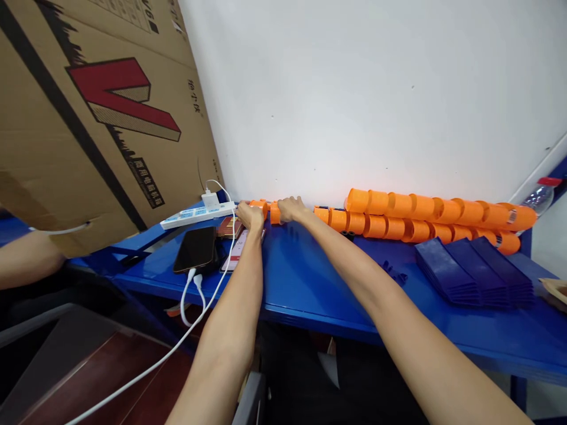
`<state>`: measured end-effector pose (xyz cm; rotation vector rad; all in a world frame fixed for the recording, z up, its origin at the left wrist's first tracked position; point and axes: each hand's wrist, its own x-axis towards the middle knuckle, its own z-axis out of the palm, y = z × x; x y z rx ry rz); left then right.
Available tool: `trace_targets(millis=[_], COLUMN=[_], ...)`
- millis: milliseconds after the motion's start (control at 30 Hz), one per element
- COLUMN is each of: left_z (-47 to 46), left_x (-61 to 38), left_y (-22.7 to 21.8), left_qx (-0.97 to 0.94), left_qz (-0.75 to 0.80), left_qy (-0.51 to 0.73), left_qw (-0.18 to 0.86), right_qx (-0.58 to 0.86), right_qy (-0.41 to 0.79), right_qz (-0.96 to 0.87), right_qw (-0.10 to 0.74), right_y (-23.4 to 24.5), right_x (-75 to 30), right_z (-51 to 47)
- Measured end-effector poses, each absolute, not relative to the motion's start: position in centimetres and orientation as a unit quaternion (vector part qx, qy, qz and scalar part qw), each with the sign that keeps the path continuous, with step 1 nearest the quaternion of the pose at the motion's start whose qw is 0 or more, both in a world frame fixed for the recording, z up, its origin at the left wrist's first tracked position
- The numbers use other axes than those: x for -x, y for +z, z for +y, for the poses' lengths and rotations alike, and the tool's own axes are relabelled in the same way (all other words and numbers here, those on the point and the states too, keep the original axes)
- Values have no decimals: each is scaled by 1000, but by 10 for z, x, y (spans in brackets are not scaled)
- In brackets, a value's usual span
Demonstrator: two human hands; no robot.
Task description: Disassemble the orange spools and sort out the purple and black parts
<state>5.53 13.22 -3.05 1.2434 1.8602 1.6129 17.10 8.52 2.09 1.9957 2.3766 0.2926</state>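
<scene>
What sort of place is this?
Probably a small workshop: a blue table bears long rows of orange cylinders, with stacked blue pieces in front of them.

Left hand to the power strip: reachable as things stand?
Probably yes: the left hand is right beside the right end of the power strip; only the white cable seems to run between.

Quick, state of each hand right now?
Left hand: at an orange piece; open or closed cannot be told.
Right hand: at the next orange piece; whether it grips it cannot be told.
</scene>
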Motion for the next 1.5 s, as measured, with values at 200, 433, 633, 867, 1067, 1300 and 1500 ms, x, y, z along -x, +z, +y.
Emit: trace_targets(millis=[200, 433, 633, 867, 1067, 1300, 1500], left_z=[127, 129, 127, 120, 121, 128, 136], left_x=[-56, -55, -56, -57, -56, -55, -56], left_y=[-28, -26, -24, -21, -22, -28, -33], left_qx=[-441, -432, -422, -426, -428, -425, -430], left_qz=[666, 668, 671, 665, 663, 663, 653], left_qy=[569, 567, 567, 569, 568, 571, 584], left_qw=[194, 212, 225, 229, 235, 231, 220], right_qx=[-643, -656, -657, -652, -650, -647, -650], right_qy=[72, 72, 63, 63, 59, 56, 60], right_qz=[762, 751, 751, 755, 757, 759, 756], right_qw=[19, 5, -2, -9, -27, -37, -34], right_y=[31, 29, 27, 24, 19, 17, 12], right_x=[-171, -171, -171, -178, -173, -172, -177], right_z=[76, 75, 77, 78, 83, 83, 88])
